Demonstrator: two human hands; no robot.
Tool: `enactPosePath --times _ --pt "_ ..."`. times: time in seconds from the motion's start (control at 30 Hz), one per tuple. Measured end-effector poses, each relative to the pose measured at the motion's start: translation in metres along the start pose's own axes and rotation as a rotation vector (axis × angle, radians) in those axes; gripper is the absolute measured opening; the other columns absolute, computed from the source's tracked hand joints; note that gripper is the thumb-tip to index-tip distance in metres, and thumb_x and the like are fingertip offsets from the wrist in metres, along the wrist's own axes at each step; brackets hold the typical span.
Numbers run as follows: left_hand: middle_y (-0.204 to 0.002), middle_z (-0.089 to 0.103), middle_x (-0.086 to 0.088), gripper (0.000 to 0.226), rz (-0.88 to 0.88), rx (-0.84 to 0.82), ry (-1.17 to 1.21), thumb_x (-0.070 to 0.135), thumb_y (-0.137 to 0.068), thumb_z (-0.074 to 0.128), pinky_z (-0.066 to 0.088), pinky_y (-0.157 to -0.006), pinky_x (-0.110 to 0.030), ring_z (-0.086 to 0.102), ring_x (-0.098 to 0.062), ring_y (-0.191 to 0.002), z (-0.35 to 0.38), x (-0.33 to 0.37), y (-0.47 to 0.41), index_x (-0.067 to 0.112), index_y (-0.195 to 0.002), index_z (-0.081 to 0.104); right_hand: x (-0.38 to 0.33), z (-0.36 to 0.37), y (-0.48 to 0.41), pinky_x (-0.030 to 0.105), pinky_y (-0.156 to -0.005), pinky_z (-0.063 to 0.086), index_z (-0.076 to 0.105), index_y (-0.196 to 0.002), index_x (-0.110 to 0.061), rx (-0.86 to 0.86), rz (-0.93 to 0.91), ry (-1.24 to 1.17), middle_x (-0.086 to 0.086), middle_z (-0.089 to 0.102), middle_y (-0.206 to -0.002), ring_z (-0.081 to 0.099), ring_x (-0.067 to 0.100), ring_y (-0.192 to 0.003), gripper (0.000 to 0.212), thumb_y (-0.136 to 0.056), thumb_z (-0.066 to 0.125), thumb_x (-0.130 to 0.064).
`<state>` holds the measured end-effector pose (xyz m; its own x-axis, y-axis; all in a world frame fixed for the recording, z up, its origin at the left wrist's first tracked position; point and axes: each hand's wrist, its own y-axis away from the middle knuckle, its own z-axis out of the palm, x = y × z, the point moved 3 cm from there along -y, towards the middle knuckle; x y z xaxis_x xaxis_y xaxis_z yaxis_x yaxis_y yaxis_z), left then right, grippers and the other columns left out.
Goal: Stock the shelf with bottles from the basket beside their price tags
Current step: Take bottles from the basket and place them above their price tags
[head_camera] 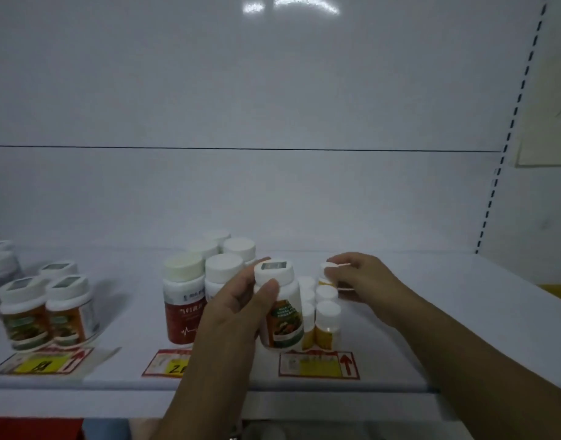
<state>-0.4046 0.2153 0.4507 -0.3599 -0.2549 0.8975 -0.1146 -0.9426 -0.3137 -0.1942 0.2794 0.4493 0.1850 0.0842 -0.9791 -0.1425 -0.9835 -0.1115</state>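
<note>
Holding the green-and-orange labelled bottle (282,315) upright, we are wrapping our left hand (237,315) around its shoulder and upper body, thumb pressing just under the wide white cap. It is sitting at the front of the shelf (447,274), right behind the right-hand price tag (318,365) and in front of the small yellow bottles (326,322); whether its base is touching the shelf we cannot tell. We are judging it to be a light, rigid plastic bottle with a smooth, slightly slippery label, so gripping the body below the cap looks safer than pinching the cap alone. Our right hand (361,281) is pinching the white cap of one small yellow bottle (326,267) at the back of that cluster, which is small and light enough for fingertips but likely to topple its close-packed neighbours if nudged. To the left, the red-labelled bottles (184,300) are standing behind the middle price tag (166,363). Well apart on the far left, the matching green-and-orange bottles (47,312) are standing behind the left price tag (41,360), and we are guessing the held bottle belongs there.
</note>
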Motion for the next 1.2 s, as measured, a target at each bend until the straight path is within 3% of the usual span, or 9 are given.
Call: enactPosePath --times 0.1,0.3,0.4,0.47,0.6,0.7,0.83,0.9,1.2 --pt "-0.090 0.075 0.019 0.027 -0.038 -0.033 -0.022 0.041 -0.056 0.065 0.055 -0.060 -0.017 0.070 -0.001 -0.082 -0.005 -0.004 -0.014 0.045 -0.081 0.073 0.009 0.005 -0.007 0.019 -0.063 0.053 0.068 -0.098 -0.018 -0.091 0.023 0.079 0.004 0.072 -0.097 0.069 0.014 -0.084 0.019 -0.080 0.068 -0.020" --pt "-0.089 0.075 0.018 0.022 -0.052 -0.116 -0.040 0.035 -0.064 0.062 0.055 -0.062 -0.017 0.070 0.000 -0.084 0.003 -0.006 -0.022 0.037 -0.084 0.071 0.016 0.003 -0.001 0.024 -0.073 0.055 0.069 -0.100 -0.019 -0.127 0.021 0.051 0.005 0.073 -0.099 0.069 0.014 -0.087 0.018 -0.084 0.064 -0.026" --pt "-0.099 0.074 0.016 0.040 -0.032 -0.139 -0.044 0.042 -0.058 0.065 0.056 -0.073 -0.022 0.069 -0.003 -0.093 0.007 -0.002 -0.016 0.037 -0.097 0.068 0.003 -0.002 0.007 0.037 -0.094 0.051 0.066 -0.102 -0.024 0.057 -0.105 0.163 -0.002 0.068 -0.106 0.063 0.014 -0.098 0.018 -0.088 0.059 -0.032" --pt "-0.103 0.073 0.019 0.049 -0.002 -0.116 -0.046 0.048 -0.052 0.067 0.056 -0.076 -0.023 0.068 -0.002 -0.095 0.008 0.006 -0.008 0.040 -0.101 0.067 -0.023 -0.002 0.022 0.035 -0.093 0.051 0.063 -0.098 -0.033 0.177 -0.288 0.189 -0.011 0.067 -0.103 0.062 0.007 -0.098 0.013 -0.089 0.055 -0.036" --pt "-0.103 0.073 0.014 0.058 0.049 -0.019 -0.069 0.055 -0.049 0.076 0.058 -0.077 -0.029 0.070 -0.009 -0.095 0.006 0.027 0.013 0.049 -0.105 0.062 -0.084 0.032 0.072 0.010 -0.070 0.052 0.060 -0.097 -0.048 -0.159 -0.578 0.098 -0.024 0.067 -0.103 0.063 -0.005 -0.095 0.019 -0.082 0.049 -0.051" --pt "-0.108 0.073 0.000 0.059 0.070 0.053 -0.091 0.051 -0.056 0.080 0.056 -0.082 -0.038 0.070 -0.020 -0.099 -0.001 0.047 0.031 0.048 -0.111 0.058 -0.106 0.060 0.100 0.005 -0.066 0.049 0.062 -0.094 -0.048 -0.367 -0.653 0.174 -0.030 0.064 -0.102 0.061 -0.010 -0.093 0.015 -0.082 0.054 -0.047" --pt "-0.085 0.071 -0.017 0.059 0.086 0.128 -0.109 0.041 -0.063 0.074 0.056 -0.074 -0.027 0.072 -0.015 -0.090 -0.021 0.064 0.064 0.038 -0.119 0.055 -0.112 0.086 0.120 0.008 -0.062 0.051 0.066 -0.084 -0.041 -0.444 -0.631 0.134 -0.027 0.066 -0.093 0.064 -0.007 -0.083 0.011 -0.078 0.061 -0.033" --pt "-0.077 0.076 -0.007 0.057 0.060 0.143 -0.112 0.038 -0.063 0.070 0.058 -0.075 -0.029 0.072 -0.018 -0.092 -0.033 0.069 0.079 0.037 -0.118 0.056 -0.110 0.101 0.127 0.007 -0.062 0.051 0.065 -0.083 -0.043 -0.475 -0.608 0.139 -0.030 0.066 -0.092 0.063 -0.009 -0.083 0.011 -0.076 0.066 -0.035" --pt "-0.101 0.074 0.007 0.046 0.107 0.105 -0.197 0.040 -0.065 0.064 0.056 -0.068 -0.018 0.071 -0.007 -0.090 -0.093 0.095 0.081 0.033 -0.110 0.060 -0.134 0.156 0.140 0.007 -0.061 0.050 0.065 -0.081 -0.043 -0.390 -0.658 0.236 -0.034 0.065 -0.091 0.062 -0.011 -0.083 0.017 -0.064 0.068 -0.039"
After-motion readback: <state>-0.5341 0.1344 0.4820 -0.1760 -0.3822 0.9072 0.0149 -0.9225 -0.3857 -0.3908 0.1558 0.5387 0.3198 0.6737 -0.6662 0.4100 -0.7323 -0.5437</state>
